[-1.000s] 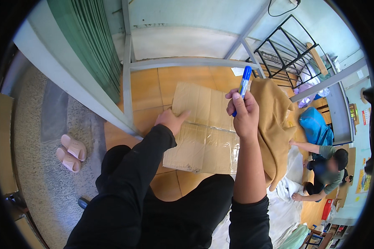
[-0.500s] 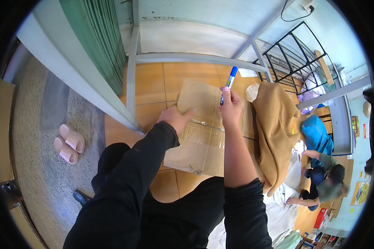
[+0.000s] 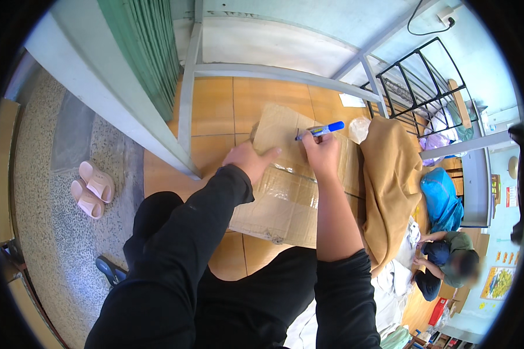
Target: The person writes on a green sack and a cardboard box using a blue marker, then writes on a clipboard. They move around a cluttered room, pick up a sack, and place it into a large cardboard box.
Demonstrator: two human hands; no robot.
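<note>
A brown cardboard box [image 3: 273,212] with shiny tape along its seams lies in front of my knees. Its upper flap [image 3: 276,125] is tilted up. My left hand [image 3: 250,161] grips the flap's left edge, thumb on the front face and the other fingers mostly hidden. In my right hand [image 3: 323,152] is a blue-and-white marker [image 3: 321,130], its blue end pointing up to the right. The marker's tip meets the flap, and a short dark mark shows there.
A brown cloth [image 3: 387,186] lies against the box's right side, with white sheets [image 3: 390,285] nearer me. A grey metal frame [image 3: 268,71] stands beyond the box. Pink slippers [image 3: 93,189] rest on the left floor. Another person [image 3: 448,259] crouches at the right.
My right hand has tipped the marker from upright to nearly level and brought its tip onto the flap. My left hand stays at the flap's edge. The other person has shifted posture.
</note>
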